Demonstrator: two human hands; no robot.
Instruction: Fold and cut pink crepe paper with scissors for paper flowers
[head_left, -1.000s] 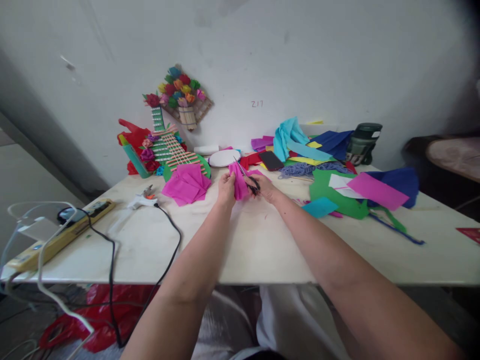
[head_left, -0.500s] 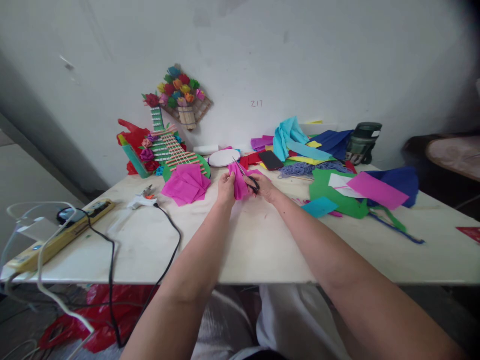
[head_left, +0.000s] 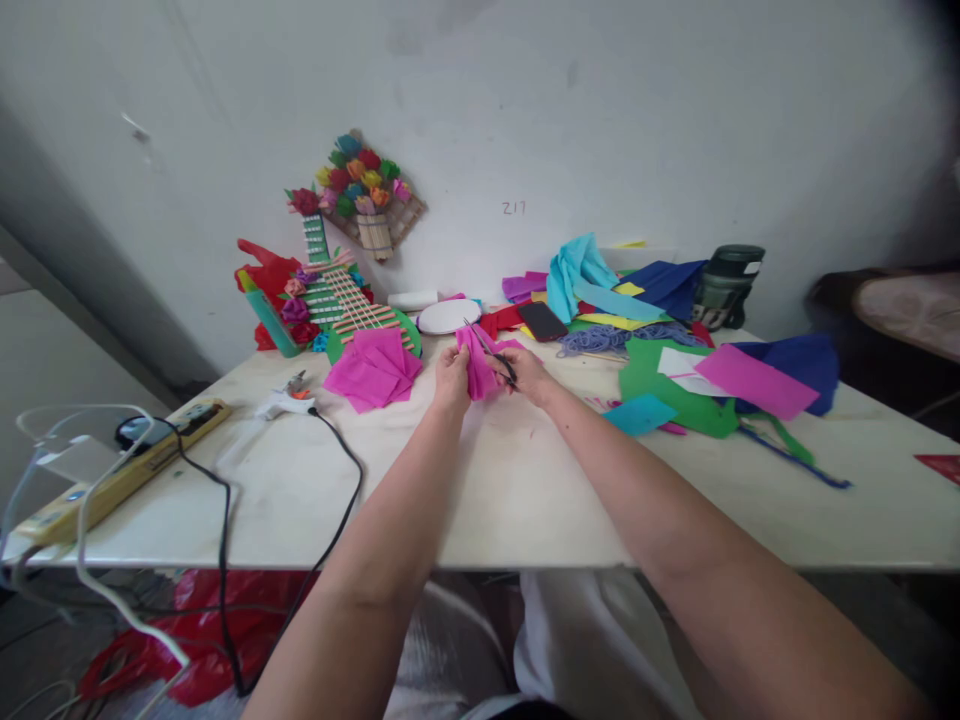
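Observation:
My left hand (head_left: 453, 376) pinches a piece of magenta crepe paper (head_left: 478, 376) above the middle of the table. My right hand (head_left: 529, 377) is closed around the black handles of a pair of scissors (head_left: 508, 368). The blades point up and to the left, across the top of the held paper; whether they are biting into it I cannot tell. More pink paper shows behind my right fingers. To the left of my hands lies a pile of magenta paper squares (head_left: 373, 370), against a green guitar-shaped craft with sticks (head_left: 358, 303).
A glue gun (head_left: 289, 400) and its black cord lie left, near a yellow power strip (head_left: 127, 475). Behind my hands are a white oval disc (head_left: 448, 317) and a phone (head_left: 542, 321). Coloured paper (head_left: 660, 385), yarn (head_left: 630, 337) and a dark bottle (head_left: 726, 287) fill the right.
The scissors have turned slightly in my right hand, and their blades look closer together. My left hand and the magenta paper have barely moved.

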